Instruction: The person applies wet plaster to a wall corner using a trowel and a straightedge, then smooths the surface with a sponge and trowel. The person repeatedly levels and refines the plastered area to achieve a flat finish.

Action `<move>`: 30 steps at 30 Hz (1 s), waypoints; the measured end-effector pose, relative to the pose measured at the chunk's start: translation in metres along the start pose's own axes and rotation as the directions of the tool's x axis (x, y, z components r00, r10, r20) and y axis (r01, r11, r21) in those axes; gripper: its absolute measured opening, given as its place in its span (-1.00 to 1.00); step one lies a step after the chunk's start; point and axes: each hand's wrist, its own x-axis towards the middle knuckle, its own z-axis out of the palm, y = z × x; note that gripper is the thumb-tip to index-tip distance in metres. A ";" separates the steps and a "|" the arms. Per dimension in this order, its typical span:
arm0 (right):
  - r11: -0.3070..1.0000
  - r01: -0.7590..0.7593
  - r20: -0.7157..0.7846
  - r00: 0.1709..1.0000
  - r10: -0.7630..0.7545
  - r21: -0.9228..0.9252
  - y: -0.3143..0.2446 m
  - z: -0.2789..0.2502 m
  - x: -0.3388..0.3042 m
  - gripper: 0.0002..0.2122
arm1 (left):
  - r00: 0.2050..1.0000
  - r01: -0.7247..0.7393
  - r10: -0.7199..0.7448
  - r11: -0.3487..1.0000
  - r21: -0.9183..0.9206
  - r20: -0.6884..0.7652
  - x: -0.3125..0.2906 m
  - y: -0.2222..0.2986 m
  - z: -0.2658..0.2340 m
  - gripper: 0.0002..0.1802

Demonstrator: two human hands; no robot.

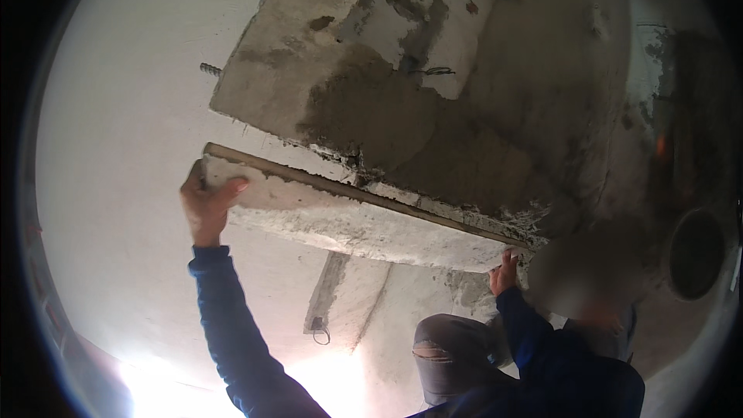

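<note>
A long plank (pixel 333 219), pale and crusted with plaster along a darker wooden upper edge, slants across the middle. My left hand (pixel 207 200) grips its left end, thumb over the front face and fingers behind. Near the plank's lower right end, my right hand (pixel 505 272) holds the bottom edge, fingers partly hidden. Just above the plank runs the ragged lower edge of a rough concrete surface (pixel 263 81), with dark damp mortar patches (pixel 371 101). A narrow pale gap separates the two on the left; toward the right they come close together.
A blurred person (pixel 588 271) is close to my right arm. Below the plank are a bent knee in torn trousers (pixel 433 356) and a grey strip with a wire loop (pixel 319 325). A ribbed bar (pixel 210 70) sticks out at upper left. A dark round container (pixel 696 255) is at right.
</note>
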 end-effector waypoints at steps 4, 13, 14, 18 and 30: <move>0.997 0.059 0.134 0.989 -0.066 0.057 -0.017 0.011 -0.015 -0.05 | 0.991 -0.102 0.107 0.993 0.058 -0.079 -0.021 0.066 -0.031 -0.47; 0.981 0.094 0.175 0.977 -0.123 0.169 -0.028 0.028 -0.016 -0.13 | 0.987 -0.128 0.146 0.963 0.239 -0.062 -0.024 0.101 -0.036 -0.33; 0.978 0.099 0.177 0.975 -0.132 0.181 -0.026 0.027 -0.016 -0.14 | 0.986 -0.133 0.154 0.955 0.265 -0.059 -0.024 0.101 -0.036 -0.29; 0.975 0.163 0.189 0.964 -0.189 0.149 -0.021 0.024 -0.014 -0.44 | 0.986 -0.133 0.152 0.961 0.244 -0.063 -0.017 0.100 -0.037 -0.26; 0.941 0.327 0.043 0.945 -0.324 -0.088 0.007 -0.012 0.000 -0.32 | 0.987 -0.134 0.150 0.965 0.224 -0.058 -0.004 0.071 -0.053 -0.22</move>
